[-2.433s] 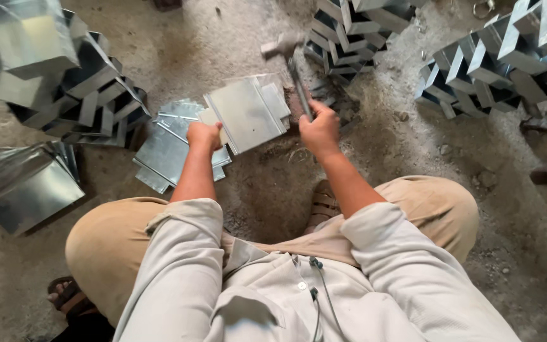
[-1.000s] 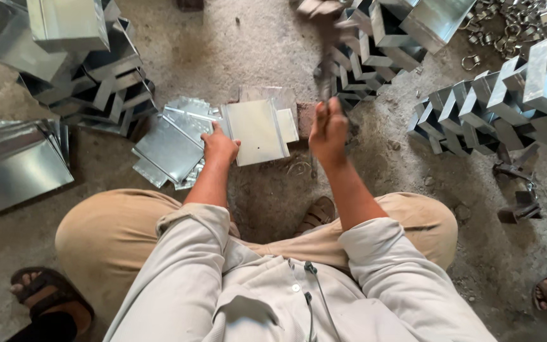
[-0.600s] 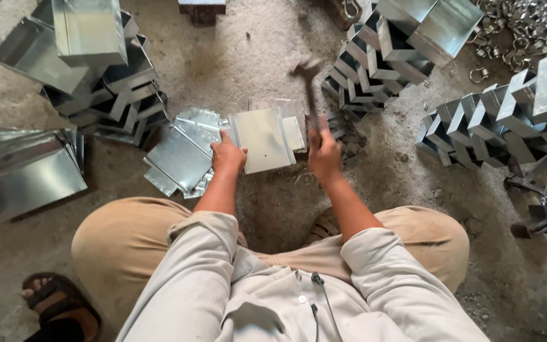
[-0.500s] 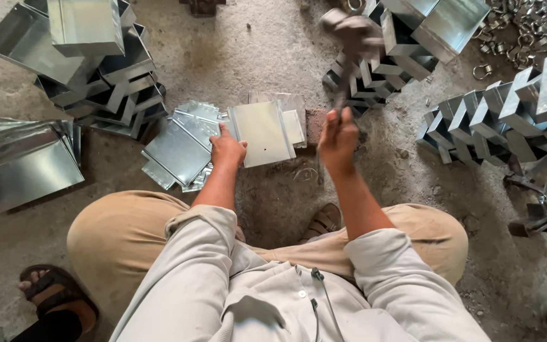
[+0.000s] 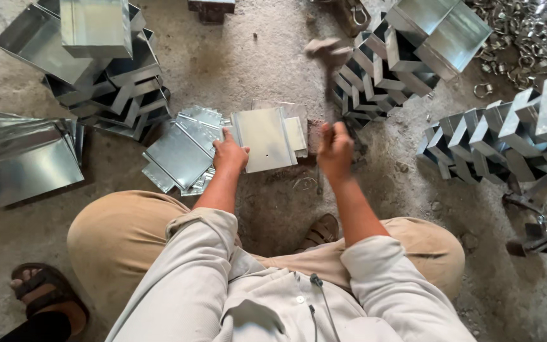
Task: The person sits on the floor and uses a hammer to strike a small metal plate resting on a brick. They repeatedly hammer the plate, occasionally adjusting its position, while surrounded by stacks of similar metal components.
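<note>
Gripping hammer (image 5: 326, 54) lower now, right hand (image 5: 335, 147) fingers closed; left hand (image 5: 230, 154) pins sheet (image 5: 264, 138).

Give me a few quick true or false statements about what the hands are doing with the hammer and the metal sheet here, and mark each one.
1. The right hand grips a hammer whose head is raised above the floor. True.
2. The left hand is lifted clear of everything. False: it presses on the flat metal sheet lying on the floor.
3. A pile of flat cut sheets lies just left of the held sheet. True.
4. The folded metal channels beyond the hammer are stacked on a table. False: they sit on the concrete floor.
5. The person wears gloves. False: both hands are bare.
</note>
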